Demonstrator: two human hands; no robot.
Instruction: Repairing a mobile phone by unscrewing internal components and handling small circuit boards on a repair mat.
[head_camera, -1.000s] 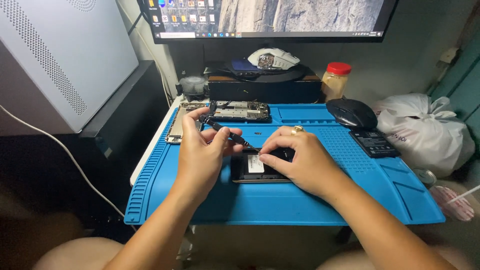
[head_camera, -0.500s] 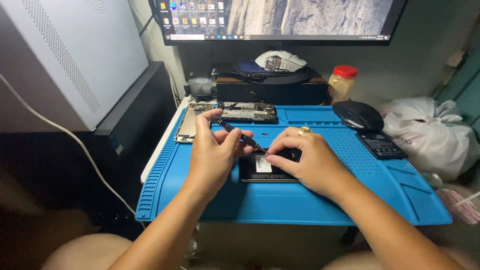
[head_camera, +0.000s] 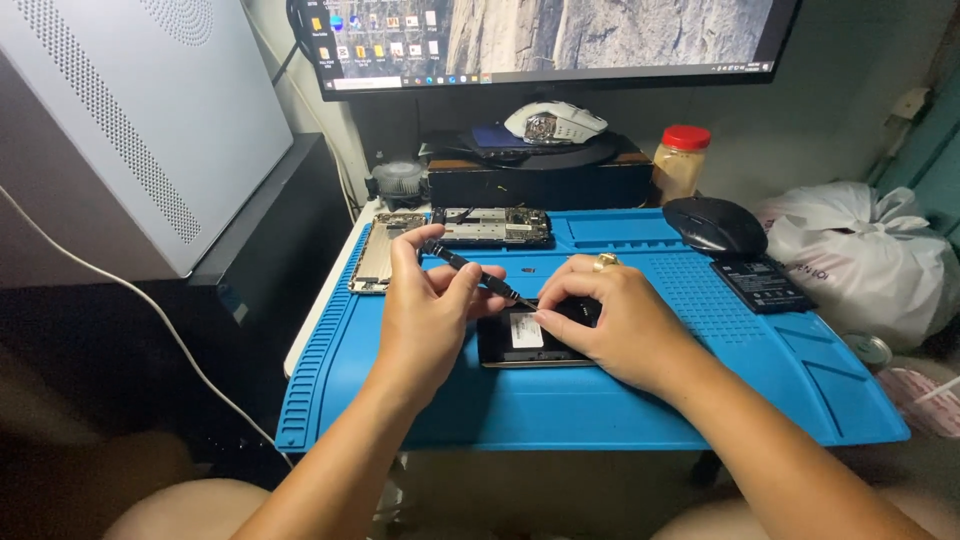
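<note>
Phone (head_camera: 525, 338) on mat (head_camera: 560, 420), under both hands

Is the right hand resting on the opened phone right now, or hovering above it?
Touching. The head view shows the right hand with its fingers pressed flat on the phone, covering its right part, no gap visible.

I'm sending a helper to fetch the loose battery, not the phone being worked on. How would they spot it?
Start at the blue work mat and go to its right side, just in front of the black computer mouse. The loose battery lies flat there, a thin black rectangle. Unlike the opened phone under the hands, nothing touches it, and it is smaller.
</note>
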